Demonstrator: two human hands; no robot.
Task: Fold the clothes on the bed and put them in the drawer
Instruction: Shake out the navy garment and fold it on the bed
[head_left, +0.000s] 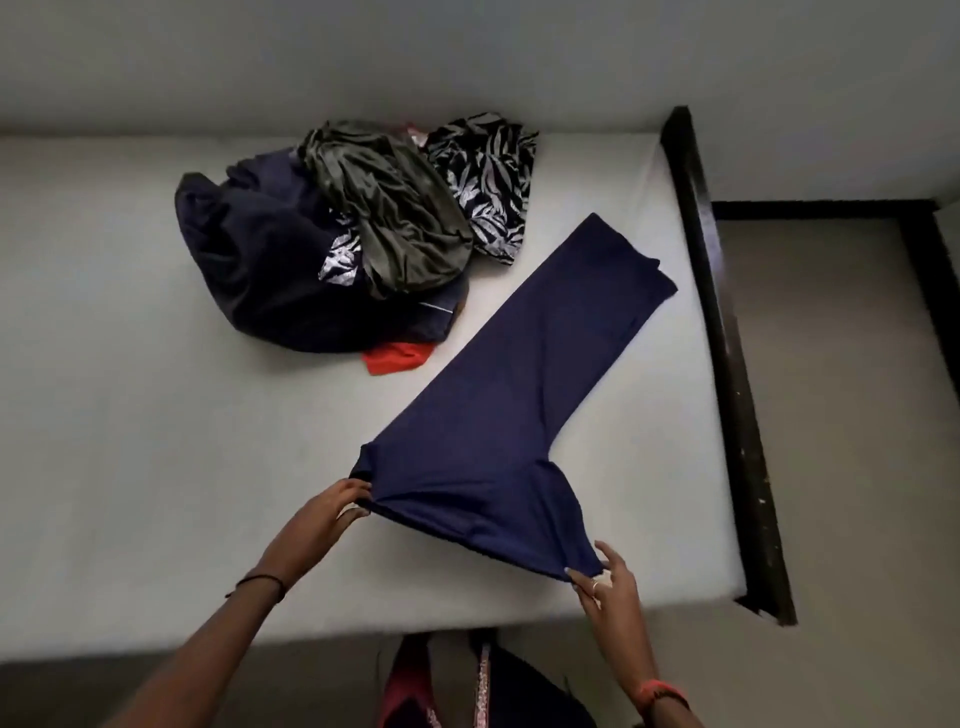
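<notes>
We judge the folding step to be in hand. The trousers (519, 374) lie on the bed (130, 415), seemingly doubled leg on leg, and we hold them by the waist end. Our left fingers (358, 488) are curled together round one waist corner. Our right fingers (576, 576) pinch the other corner between thumb and forefinger, with the rest of that hand spread loose. The waist edge is stretched taut between the two grips and raised a little off the bed, and creases fan away from the left fingers.

From the fingers the trousers run away and to the right, slantwise. Their hem lies far from both hands, near the bed frame (727, 364). The pile (291, 260) of unfolded clothes sits well beyond the left fingers. A red cloth (397, 357) pokes out from under it, just beside the trouser leg's left edge.

The next move, as we read it, calls for carrying the waist up toward the hem to halve the length. Both grips should travel together so the edges stay matched. The cloth looks thin and limp, so it may slump or skew if one hand leads. No drawer shows here, so the putting-away is not yet begun, and the pile is left to fold.
</notes>
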